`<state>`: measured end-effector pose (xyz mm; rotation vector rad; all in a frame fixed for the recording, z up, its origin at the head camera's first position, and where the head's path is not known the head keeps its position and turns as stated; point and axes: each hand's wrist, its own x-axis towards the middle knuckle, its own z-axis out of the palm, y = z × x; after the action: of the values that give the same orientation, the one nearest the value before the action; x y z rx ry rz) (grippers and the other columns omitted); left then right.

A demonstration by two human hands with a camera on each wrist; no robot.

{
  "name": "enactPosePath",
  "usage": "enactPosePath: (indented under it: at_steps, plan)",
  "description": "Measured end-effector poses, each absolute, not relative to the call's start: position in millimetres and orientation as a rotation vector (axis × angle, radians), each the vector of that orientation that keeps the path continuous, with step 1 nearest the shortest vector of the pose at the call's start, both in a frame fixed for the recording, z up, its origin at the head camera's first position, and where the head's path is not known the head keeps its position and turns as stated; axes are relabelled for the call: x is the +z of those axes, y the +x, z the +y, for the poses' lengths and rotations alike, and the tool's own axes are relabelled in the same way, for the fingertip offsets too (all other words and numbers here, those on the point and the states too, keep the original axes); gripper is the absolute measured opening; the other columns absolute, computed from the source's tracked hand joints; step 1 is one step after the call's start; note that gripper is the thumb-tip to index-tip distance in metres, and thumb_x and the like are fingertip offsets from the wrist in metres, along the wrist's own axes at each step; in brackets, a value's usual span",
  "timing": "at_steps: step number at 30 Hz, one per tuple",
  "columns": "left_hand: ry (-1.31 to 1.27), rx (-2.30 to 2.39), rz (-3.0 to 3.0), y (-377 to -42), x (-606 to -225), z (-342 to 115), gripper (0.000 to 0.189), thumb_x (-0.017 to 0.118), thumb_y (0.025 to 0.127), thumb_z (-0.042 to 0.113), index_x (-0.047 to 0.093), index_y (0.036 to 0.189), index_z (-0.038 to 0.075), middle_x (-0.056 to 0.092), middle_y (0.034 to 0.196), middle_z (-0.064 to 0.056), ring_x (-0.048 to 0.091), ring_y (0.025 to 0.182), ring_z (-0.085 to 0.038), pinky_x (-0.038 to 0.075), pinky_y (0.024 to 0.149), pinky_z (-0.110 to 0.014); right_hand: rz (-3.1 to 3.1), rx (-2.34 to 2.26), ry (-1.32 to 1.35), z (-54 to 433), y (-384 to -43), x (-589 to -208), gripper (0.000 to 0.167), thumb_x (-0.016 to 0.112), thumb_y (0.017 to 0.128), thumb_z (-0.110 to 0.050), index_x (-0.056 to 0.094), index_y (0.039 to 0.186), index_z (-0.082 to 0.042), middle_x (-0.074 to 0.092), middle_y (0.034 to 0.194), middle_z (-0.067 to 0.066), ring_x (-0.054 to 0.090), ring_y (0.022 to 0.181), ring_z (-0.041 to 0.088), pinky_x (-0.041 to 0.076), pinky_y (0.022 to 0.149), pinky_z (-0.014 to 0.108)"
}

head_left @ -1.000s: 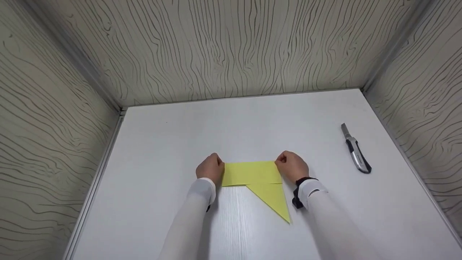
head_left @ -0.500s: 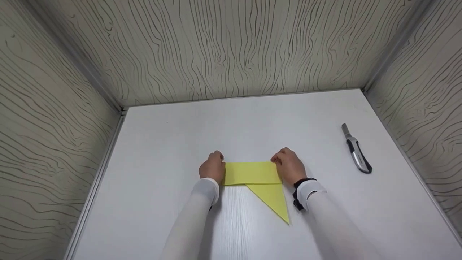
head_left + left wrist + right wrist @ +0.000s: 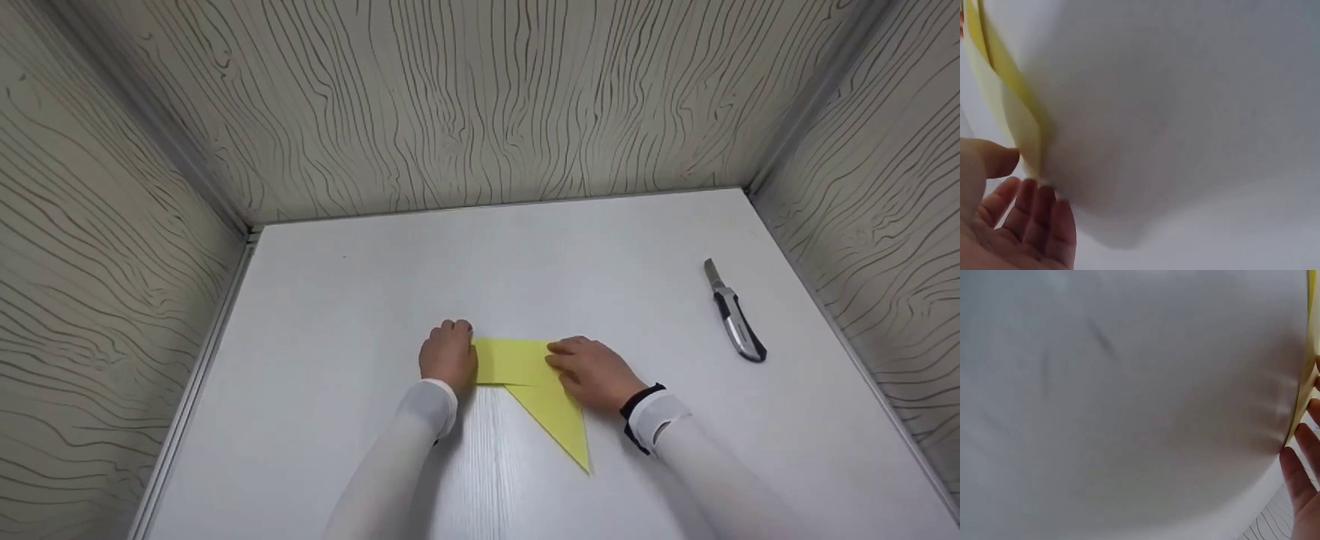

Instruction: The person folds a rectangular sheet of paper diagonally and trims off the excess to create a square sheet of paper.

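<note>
White tabletop [image 3: 360,292], glossy with streaks towards 6 o'clock; 3 pale walls [image 3: 450,112] with dark wood-grain lines stand at 9, 12 and 3 o'clock, grey strips [image 3: 146,112] at the 2 far corners. Folded yellow paper [image 3: 514,361] lies near the tabletop's middle, 1 tip pointing to 5 o'clock. At its 9 o'clock end the left hand [image 3: 448,354] touches it, thumb apart from loosely bent fingers; at 3 o'clock the right hand [image 3: 596,373] rests extended fingers on it. A utility knife [image 3: 737,319] lies well apart, between 2 and 3 o'clock.

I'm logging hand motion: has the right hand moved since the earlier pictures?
Yes: the right hand has drawn back, farther from the far edge of the table.
</note>
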<state>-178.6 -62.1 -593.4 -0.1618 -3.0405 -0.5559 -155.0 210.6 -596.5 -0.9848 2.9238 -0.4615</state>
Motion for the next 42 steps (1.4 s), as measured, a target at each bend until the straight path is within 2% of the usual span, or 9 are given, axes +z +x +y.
enactPosePath:
  at_steps: [4, 7, 11, 14, 17, 25, 30, 35, 42]
  plan:
    - [-0.412, -0.465, -2.992, -157.3, -595.9, -49.6, 0.034, 0.067, 0.097, 0.023, 0.067, 0.128, 0.011, 0.063, 0.125, -0.011, 0.056, 0.121, -0.033, 0.045, 0.102, -0.05, 2.946, -0.439, -0.933, 206.2, -152.5, -597.4, 0.035, 0.066, 0.098, -0.015, 0.07, 0.131, -0.007, 0.062, 0.139, 0.012, 0.055, 0.13, 0.032, 0.045, 0.106, 0.051]
    - [-0.566, -0.435, -3.028, -138.6, -598.2, -38.8, 0.049, 0.064, 0.097, 0.037, 0.06, 0.141, 0.014, 0.057, 0.14, -0.01, 0.046, 0.135, -0.033, 0.032, 0.115, -0.051, 2.971, -0.41, -0.884, 201.3, -151.3, -598.2, 0.037, 0.068, 0.098, -0.021, 0.07, 0.133, -0.007, 0.061, 0.14, 0.012, 0.055, 0.13, 0.033, 0.046, 0.105, 0.051]
    - [-0.655, -0.368, -3.129, -117.8, -602.4, -28.4, 0.072, 0.057, 0.097, 0.057, 0.044, 0.157, 0.019, 0.039, 0.161, -0.01, 0.032, 0.149, -0.032, 0.018, 0.122, -0.052, 3.007, -0.401, -0.824, 193.9, -148.7, -597.6, 0.038, 0.069, 0.098, -0.024, 0.07, 0.133, -0.007, 0.061, 0.139, 0.013, 0.056, 0.128, 0.034, 0.046, 0.104, 0.052]
    - [-0.657, -0.295, -3.165, -109.0, -604.7, -24.8, 0.079, 0.052, 0.097, 0.065, 0.036, 0.161, 0.021, 0.029, 0.166, -0.009, 0.025, 0.152, -0.031, 0.014, 0.124, -0.051, 3.045, -0.385, -0.785, 188.7, -146.7, -597.3, 0.038, 0.07, 0.098, -0.025, 0.07, 0.131, -0.008, 0.062, 0.137, 0.013, 0.057, 0.125, 0.034, 0.047, 0.102, 0.052]
    - [-0.658, -0.24, -3.165, -105.4, -604.5, -23.2, 0.078, 0.051, 0.098, 0.063, 0.036, 0.161, 0.02, 0.03, 0.166, -0.009, 0.026, 0.152, -0.03, 0.015, 0.123, -0.051, 3.084, -0.372, -0.751, 184.1, -145.3, -598.5, 0.037, 0.071, 0.097, -0.025, 0.071, 0.13, -0.008, 0.063, 0.135, 0.014, 0.058, 0.121, 0.035, 0.048, 0.1, 0.052]
    - [-0.677, -0.122, -3.184, -111.5, -605.0, -23.4, 0.064, 0.044, 0.103, 0.041, 0.034, 0.162, 0.018, 0.03, 0.166, -0.009, 0.023, 0.154, -0.028, 0.016, 0.124, -0.048, 3.132, -0.385, -0.725, 177.9, -142.5, -605.5, 0.039, 0.072, 0.096, -0.026, 0.071, 0.128, -0.005, 0.064, 0.129, 0.018, 0.059, 0.115, 0.037, 0.05, 0.096, 0.052]
    - [-0.751, -0.124, -3.2, -116.9, -603.8, -30.8, 0.065, 0.042, 0.106, 0.049, 0.033, 0.162, 0.018, 0.025, 0.168, -0.01, 0.02, 0.155, -0.026, 0.02, 0.123, -0.045, 3.142, -0.441, -0.759, 178.1, -140.6, -607.0, 0.035, 0.073, 0.095, -0.022, 0.073, 0.125, -0.004, 0.066, 0.123, 0.018, 0.059, 0.111, 0.037, 0.05, 0.095, 0.051]
    - [-0.864, -0.123, -3.212, -129.3, -597.6, -42.9, 0.068, 0.049, 0.103, 0.052, 0.036, 0.161, 0.019, 0.027, 0.167, -0.008, 0.022, 0.154, -0.026, 0.022, 0.123, -0.043, 3.139, -0.511, -0.774, 178.2, -139.4, -606.2, 0.032, 0.074, 0.094, -0.019, 0.074, 0.122, -0.004, 0.066, 0.118, 0.017, 0.06, 0.107, 0.036, 0.051, 0.093, 0.05]
    - [-0.948, -0.195, -3.246, -140.7, -602.0, -54.7, 0.069, 0.049, 0.104, 0.051, 0.03, 0.163, 0.021, 0.019, 0.17, -0.006, 0.014, 0.156, -0.026, 0.015, 0.124, -0.043, 3.109, -0.569, -0.766, 177.8, -140.3, -605.0, 0.031, 0.075, 0.094, -0.018, 0.074, 0.121, -0.004, 0.066, 0.116, 0.016, 0.059, 0.104, 0.034, 0.052, 0.092, 0.048]
